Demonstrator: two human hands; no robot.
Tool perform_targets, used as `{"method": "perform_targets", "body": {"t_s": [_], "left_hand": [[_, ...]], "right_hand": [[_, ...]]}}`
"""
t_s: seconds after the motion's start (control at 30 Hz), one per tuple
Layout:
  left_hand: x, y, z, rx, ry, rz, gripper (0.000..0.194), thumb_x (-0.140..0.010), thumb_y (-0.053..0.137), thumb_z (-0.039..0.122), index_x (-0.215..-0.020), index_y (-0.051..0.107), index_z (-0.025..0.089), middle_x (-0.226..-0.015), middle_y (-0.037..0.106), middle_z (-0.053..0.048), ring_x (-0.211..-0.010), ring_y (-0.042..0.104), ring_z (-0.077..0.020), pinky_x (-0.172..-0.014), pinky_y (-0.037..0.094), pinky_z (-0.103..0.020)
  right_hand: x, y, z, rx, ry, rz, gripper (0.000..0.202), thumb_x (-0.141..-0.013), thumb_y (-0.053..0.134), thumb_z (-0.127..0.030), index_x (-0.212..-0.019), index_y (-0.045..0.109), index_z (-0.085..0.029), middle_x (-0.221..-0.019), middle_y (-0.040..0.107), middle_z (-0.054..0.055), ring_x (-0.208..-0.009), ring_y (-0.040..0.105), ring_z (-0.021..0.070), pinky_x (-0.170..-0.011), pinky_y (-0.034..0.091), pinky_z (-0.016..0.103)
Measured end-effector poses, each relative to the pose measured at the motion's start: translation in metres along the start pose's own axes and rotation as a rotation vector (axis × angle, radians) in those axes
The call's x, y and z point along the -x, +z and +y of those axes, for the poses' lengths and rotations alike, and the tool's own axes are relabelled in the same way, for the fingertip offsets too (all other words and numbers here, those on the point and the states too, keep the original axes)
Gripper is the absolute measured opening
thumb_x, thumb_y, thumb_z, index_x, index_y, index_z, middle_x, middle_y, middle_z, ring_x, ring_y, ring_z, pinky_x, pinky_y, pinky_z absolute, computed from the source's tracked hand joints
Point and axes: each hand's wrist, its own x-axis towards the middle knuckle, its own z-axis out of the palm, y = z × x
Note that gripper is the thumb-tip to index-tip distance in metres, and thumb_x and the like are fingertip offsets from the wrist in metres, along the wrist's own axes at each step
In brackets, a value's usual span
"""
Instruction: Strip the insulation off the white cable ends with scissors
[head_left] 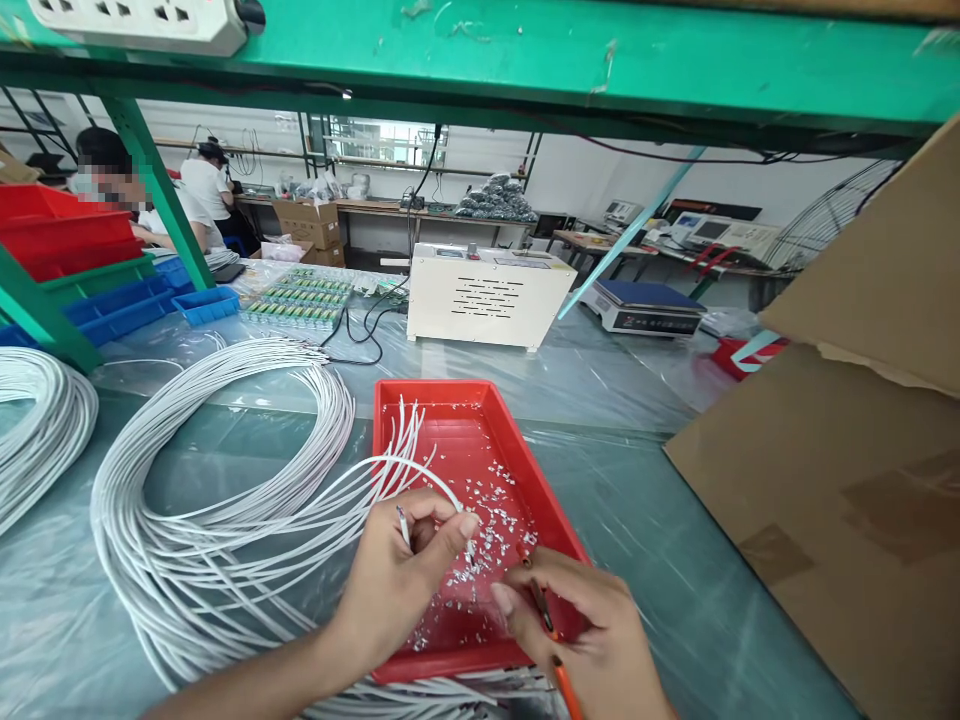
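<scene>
My left hand (412, 570) pinches the end part of a white cable (420, 466) between thumb and fingers, over a red tray (544, 490). A short cable end also pokes out between its fingers. To the right, my right hand (577, 625) is closed around a small tool with orange handles (566, 690), its tip near the thumb. Small white and silvery scraps (491, 520) are scattered across the tray floor. The cable runs from a large coil of white cables (120, 500) at the left, and several other cable ends rest over the tray's left side.
Another cable coil (45, 430) lies far left. Behind the tray stand a cream machine (487, 300) and a scale (645, 308). Cardboard (847, 500) rises at the right. A green shelf beam (525, 60) crosses overhead. Two people (206, 190) sit at the back left.
</scene>
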Motion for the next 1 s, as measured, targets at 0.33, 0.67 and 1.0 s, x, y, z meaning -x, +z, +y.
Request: {"method": "perform_targets", "body": {"t_s": [0.33, 0.67, 1.0], "left_hand": [[-0.002, 0.001, -0.003, -0.152, -0.001, -0.024, 0.031, -0.078, 0.056, 0.032, -0.052, 0.055, 0.014, -0.048, 0.035, 0.005, -0.046, 0.028, -0.0087, -0.045, 0.023, -0.022], [-0.001, 0.004, -0.004, -0.102, -0.034, -0.043, 0.031, -0.078, 0.056, 0.034, -0.054, 0.053, 0.015, -0.05, 0.037, 0.004, -0.048, 0.03, -0.0097, -0.046, 0.024, -0.023], [0.0, 0.002, 0.001, -0.048, -0.022, -0.123, 0.035, -0.084, 0.046, 0.039, -0.064, 0.061, 0.014, -0.063, 0.053, -0.001, -0.063, 0.046, -0.0144, -0.06, 0.034, -0.022]], "right_hand": [[-0.009, 0.004, -0.004, -0.037, -0.03, -0.008, 0.019, -0.065, 0.051, -0.006, -0.072, 0.064, -0.018, -0.055, 0.057, -0.001, -0.047, 0.051, 0.0121, -0.047, 0.041, 0.022], [-0.013, 0.004, -0.012, 0.05, -0.06, 0.02, 0.015, -0.055, 0.045, -0.004, -0.056, 0.055, -0.016, -0.049, 0.048, -0.004, -0.045, 0.043, 0.0094, -0.045, 0.032, 0.02], [-0.015, 0.014, 0.002, -0.183, 0.145, 0.07, 0.013, -0.058, 0.046, -0.007, -0.051, 0.046, -0.018, -0.049, 0.038, -0.007, -0.044, 0.034, 0.0075, -0.043, 0.028, 0.019]]}}
